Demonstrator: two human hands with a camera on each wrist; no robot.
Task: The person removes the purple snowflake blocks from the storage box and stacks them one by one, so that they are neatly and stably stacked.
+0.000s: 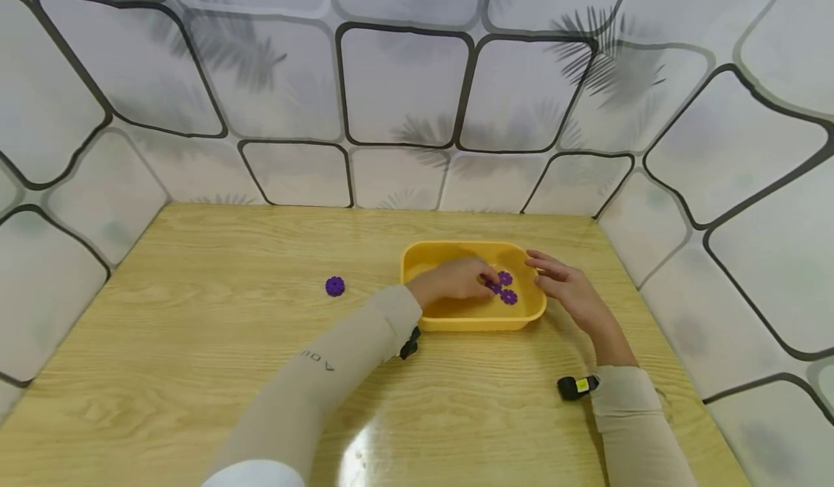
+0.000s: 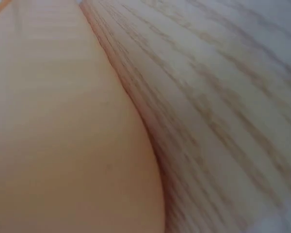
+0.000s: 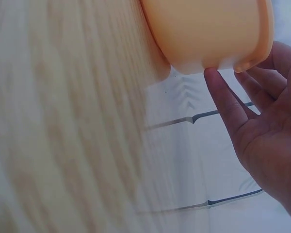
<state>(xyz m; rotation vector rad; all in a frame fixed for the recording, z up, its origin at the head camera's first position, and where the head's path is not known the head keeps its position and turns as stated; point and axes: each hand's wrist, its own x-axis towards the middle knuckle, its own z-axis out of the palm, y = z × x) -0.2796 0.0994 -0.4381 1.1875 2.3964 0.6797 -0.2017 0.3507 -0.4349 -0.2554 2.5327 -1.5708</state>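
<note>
My left hand reaches into a yellow plastic basin, its thumb and fingertips pinching a purple flower-shaped piece. Beside those fingertips, two similar purple pieces, an upper one and a lower one, lie on the basin floor. My right hand is at the basin's right end, fingers fairly straight and touching the rim. In the right wrist view, the right hand has one fingertip against the basin's outer wall. Only the basin's side and table show in the left wrist view; the hand is hidden there.
Left of the basin, more purple flower-shaped pieces sit in what looks like a small stack on the wood-grain table. A patterned pale wall covering encloses the table at the back and both sides.
</note>
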